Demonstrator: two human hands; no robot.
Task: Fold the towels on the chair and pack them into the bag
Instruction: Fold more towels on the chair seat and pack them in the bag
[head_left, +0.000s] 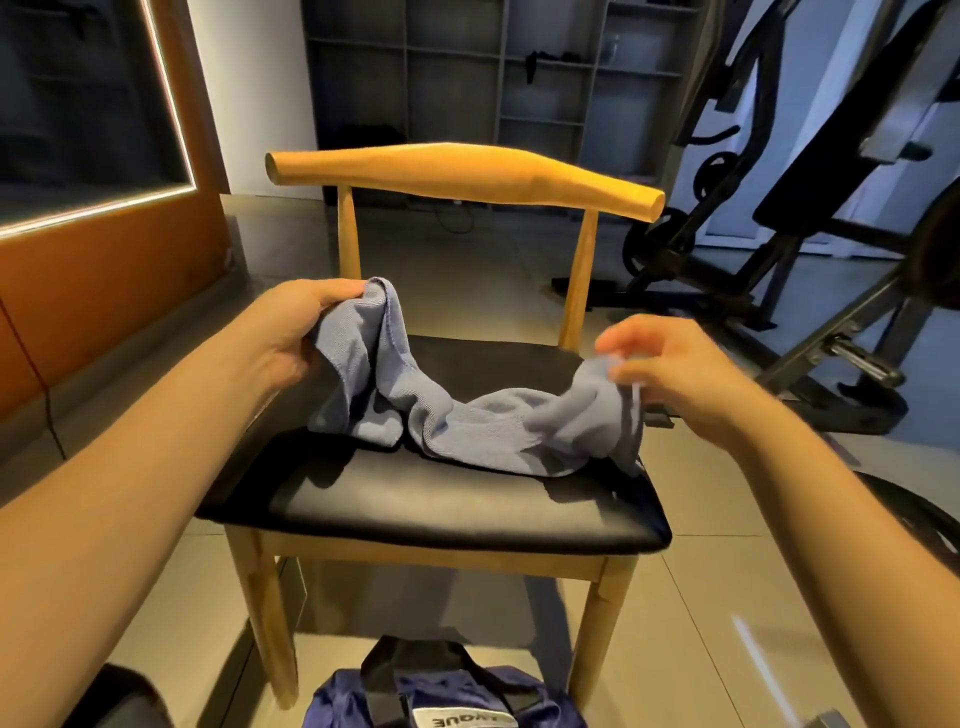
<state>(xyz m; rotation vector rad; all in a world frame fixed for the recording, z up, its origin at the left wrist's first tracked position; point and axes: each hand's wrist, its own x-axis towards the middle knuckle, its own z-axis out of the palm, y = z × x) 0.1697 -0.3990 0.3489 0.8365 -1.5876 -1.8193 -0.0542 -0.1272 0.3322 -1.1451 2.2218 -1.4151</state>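
The left forearm (130, 467) and the right forearm (831, 493) are showing bare along their whole visible length, from the lower corners of the view up to the wrists. The left hand (291, 332) is showing bare too, in sharp outline. The right hand (685, 374) is appearing smeared by motion blur, its fingers reading only as soft streaks. A dark rounded shape (119, 696) is sitting under the left forearm; whether it is clothing cannot be told.
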